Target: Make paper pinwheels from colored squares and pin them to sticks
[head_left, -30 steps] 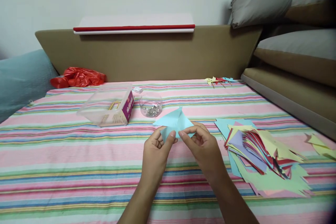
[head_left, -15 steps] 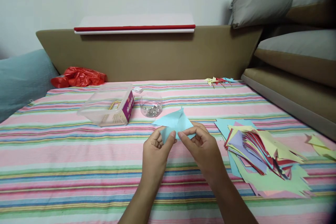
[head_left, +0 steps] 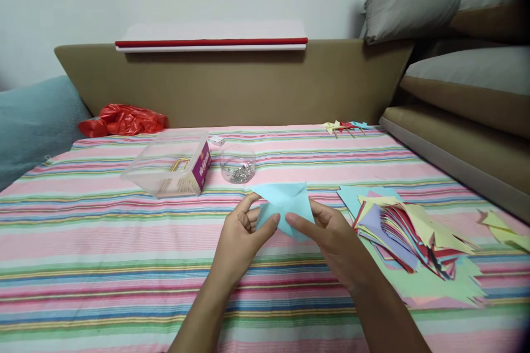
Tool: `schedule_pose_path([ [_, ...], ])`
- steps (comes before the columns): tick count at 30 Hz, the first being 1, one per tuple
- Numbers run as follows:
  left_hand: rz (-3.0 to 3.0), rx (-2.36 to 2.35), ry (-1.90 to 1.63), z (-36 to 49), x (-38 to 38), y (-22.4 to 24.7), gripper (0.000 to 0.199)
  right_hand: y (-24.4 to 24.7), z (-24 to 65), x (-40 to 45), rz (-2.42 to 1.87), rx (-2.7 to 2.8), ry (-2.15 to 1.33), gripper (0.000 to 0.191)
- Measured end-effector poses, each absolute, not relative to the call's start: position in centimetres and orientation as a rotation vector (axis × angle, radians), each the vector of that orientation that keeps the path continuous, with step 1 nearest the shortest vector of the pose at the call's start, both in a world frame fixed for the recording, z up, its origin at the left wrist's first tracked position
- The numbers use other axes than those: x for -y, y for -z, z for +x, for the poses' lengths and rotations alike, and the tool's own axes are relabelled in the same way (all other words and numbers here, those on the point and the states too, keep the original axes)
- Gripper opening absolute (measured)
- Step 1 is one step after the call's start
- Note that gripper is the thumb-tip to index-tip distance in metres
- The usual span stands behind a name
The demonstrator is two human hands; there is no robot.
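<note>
A light blue sheet of paper with cut or folded flaps is held up between my two hands, above the striped cloth. My left hand pinches its left side, thumb on the near face and fingers behind. On the right, my right hand grips the paper with its thumb pressed near the middle and its fingers hidden behind the sheet. Just beyond the paper stands a clear round tub with small silvery metal pieces in it.
A clear plastic box with a purple label stands left of the tub, a small white box behind. Stacked coloured paper lies to the right. Paper pinwheels on sticks and a red plastic bag lie at the back.
The blue paper has turned and come slightly lower and nearer, with its face showing flatter. Both hands have shifted their hold and spread a little apart.
</note>
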State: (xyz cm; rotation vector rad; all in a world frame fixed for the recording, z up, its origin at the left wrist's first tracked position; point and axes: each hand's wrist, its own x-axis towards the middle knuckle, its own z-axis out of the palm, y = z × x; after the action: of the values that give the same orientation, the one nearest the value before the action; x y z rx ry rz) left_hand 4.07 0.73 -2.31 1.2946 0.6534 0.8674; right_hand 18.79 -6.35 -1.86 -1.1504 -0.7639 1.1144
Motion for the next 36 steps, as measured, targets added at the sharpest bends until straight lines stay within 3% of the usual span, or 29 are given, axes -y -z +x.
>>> schedule_pose_path([
  [11,1.217,-0.621,-0.846,4.1,-0.9,2.7,0.047,3.0,18.0,5.5,-1.039,0.604,-1.044,0.035],
  [19,1.084,-0.709,-1.038,5.9,0.5,3.6,0.024,3.0,15.1,4.7,-0.808,0.453,-1.091,0.033],
  [25,0.99,-0.812,-1.142,6.4,0.7,4.0,0.026,3.2,14.4,4.6,-0.854,0.458,-1.077,0.032],
  [28,0.929,-0.82,-1.155,6.3,0.6,3.7,0.027,3.1,14.6,4.7,-0.908,0.457,-1.033,0.039],
  [33,0.793,-0.831,-1.192,5.8,0.0,3.3,0.031,3.2,15.3,5.3,-1.013,0.633,-0.774,0.071],
  [36,0.767,-0.835,-1.211,5.4,-0.4,3.3,0.031,3.6,15.8,5.6,-1.17,1.012,-0.623,0.048],
])
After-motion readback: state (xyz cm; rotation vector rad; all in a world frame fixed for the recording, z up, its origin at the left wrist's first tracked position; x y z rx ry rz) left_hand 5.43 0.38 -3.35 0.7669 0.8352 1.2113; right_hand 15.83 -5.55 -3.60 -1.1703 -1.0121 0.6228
